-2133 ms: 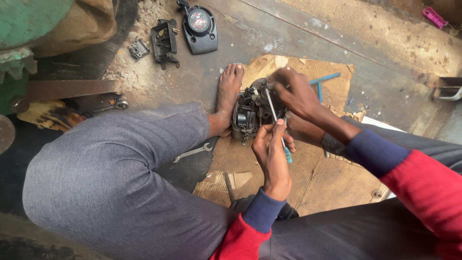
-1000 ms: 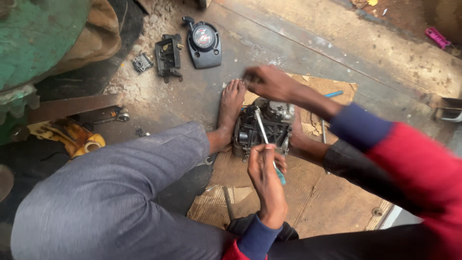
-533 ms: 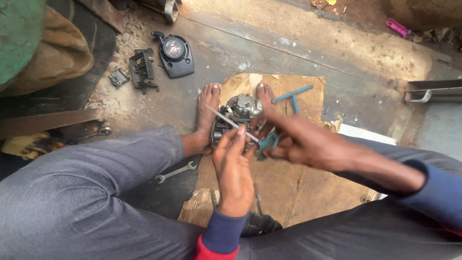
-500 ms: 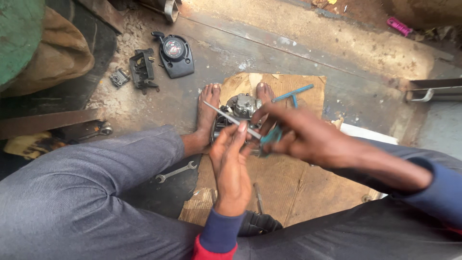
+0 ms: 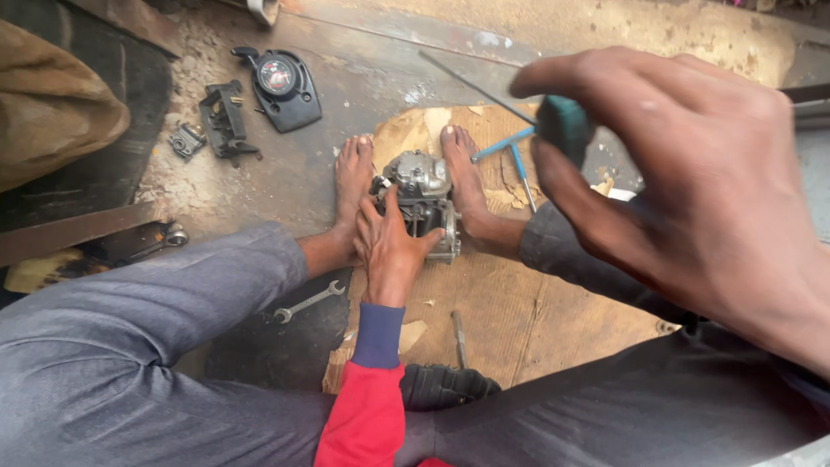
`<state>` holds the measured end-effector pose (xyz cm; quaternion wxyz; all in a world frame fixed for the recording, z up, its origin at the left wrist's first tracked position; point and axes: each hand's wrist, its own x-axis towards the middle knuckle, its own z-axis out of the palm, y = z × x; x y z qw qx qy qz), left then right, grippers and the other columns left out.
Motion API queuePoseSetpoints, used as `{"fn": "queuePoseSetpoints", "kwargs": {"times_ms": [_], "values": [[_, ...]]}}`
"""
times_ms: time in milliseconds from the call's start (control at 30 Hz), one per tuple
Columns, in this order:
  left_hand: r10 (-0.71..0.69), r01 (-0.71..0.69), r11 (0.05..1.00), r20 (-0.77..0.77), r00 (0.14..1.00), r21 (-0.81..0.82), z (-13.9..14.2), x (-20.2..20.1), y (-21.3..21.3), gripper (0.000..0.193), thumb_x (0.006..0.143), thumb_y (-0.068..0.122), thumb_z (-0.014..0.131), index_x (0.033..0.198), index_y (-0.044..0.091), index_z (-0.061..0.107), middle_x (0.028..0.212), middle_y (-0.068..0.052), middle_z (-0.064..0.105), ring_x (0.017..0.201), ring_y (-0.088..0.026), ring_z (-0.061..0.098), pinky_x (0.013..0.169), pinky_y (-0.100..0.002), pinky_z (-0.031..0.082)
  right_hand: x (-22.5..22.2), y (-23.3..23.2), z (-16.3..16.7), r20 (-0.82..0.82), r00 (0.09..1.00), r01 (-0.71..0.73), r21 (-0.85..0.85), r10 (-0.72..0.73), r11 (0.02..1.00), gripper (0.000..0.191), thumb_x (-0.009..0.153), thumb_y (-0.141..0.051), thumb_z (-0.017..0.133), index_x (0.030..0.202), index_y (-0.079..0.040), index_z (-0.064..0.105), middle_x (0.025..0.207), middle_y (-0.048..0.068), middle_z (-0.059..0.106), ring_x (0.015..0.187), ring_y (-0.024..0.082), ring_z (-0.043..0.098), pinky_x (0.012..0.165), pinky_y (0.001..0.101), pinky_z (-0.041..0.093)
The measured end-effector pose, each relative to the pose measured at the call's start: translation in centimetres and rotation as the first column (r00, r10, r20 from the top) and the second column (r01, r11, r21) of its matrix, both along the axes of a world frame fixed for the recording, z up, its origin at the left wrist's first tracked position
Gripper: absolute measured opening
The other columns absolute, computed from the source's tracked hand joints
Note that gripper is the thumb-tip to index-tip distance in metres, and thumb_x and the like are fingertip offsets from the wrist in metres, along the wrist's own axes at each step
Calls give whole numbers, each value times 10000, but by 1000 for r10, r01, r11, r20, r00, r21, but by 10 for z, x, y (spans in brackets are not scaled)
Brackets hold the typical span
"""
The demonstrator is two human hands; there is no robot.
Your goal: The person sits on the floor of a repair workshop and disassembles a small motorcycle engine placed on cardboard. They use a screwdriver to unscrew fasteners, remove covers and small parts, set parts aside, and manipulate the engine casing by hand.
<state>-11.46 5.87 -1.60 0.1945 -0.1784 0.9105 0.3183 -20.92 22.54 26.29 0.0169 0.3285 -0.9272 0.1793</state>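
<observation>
Fingers (image 5: 605,86) of the right hand (image 5: 692,182) curl around the green handle of a screwdriver (image 5: 560,121), thumb below, the others wrapped over the top; the thin metal shaft runs up and to the left from the grip. Hand raised close to the camera, large and blurred, well above the floor.

Left hand (image 5: 393,246) lies flat on a small grey metal engine part (image 5: 424,195), fingers spread apart, thumb reaching toward its right side. Not a closed grip, more a press from above.

Engine part sits on a sheet of brown cardboard (image 5: 519,311), wedged between the person's two bare feet: left foot (image 5: 353,177) touching its left side, right foot (image 5: 462,173) touching its right.

Blue T-handle tool (image 5: 512,154) lies on the cardboard just right of the right foot. Open-end spanner (image 5: 307,303) on the dark floor beside the left knee. Slim metal rod (image 5: 458,337) on the cardboard near the person. Black housing with a round dial (image 5: 278,85) and a black bracket piece (image 5: 223,117) lie well apart, upper left on the dusty floor.
</observation>
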Motion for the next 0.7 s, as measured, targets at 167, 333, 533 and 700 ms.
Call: {"fn": "queuePoseSetpoints", "kwargs": {"times_ms": [167,333,533,700], "values": [[-64,60,995,-44,997,-86,-14,7,17,869,686,207,869,1429,79,437,1376,-232,438,1302,-463,445,989,-644,415,-3,24,-16,-15,999,-43,65,44,997,318,892,-89,704,1204,-36,672,973,142,716,790,359,669,659,459,502],[-95,89,992,-63,993,-92,-15,8,25,821,697,155,835,1413,47,447,1276,-253,477,1246,-473,475,978,-633,419,-5,46,-37,17,999,-49,74,48,996,362,920,-84,676,1255,-15,559,854,181,661,740,386,637,606,485,458],[-89,86,996,-95,991,-40,-18,8,27,823,650,81,809,1395,30,465,1266,-264,486,1233,-492,478,975,-583,439,-14,48,-91,502,854,94,112,-138,989,442,971,-36,543,1392,-13,407,773,221,641,578,378,622,594,496,482],[-108,117,992,-186,977,40,-27,9,8,848,614,31,798,1399,4,478,1299,-294,500,1197,-519,485,1013,-547,439,-20,36,-138,427,903,-48,-16,50,999,266,915,20,545,1171,67,491,946,291,633,794,484,635,678,547,495]]}}
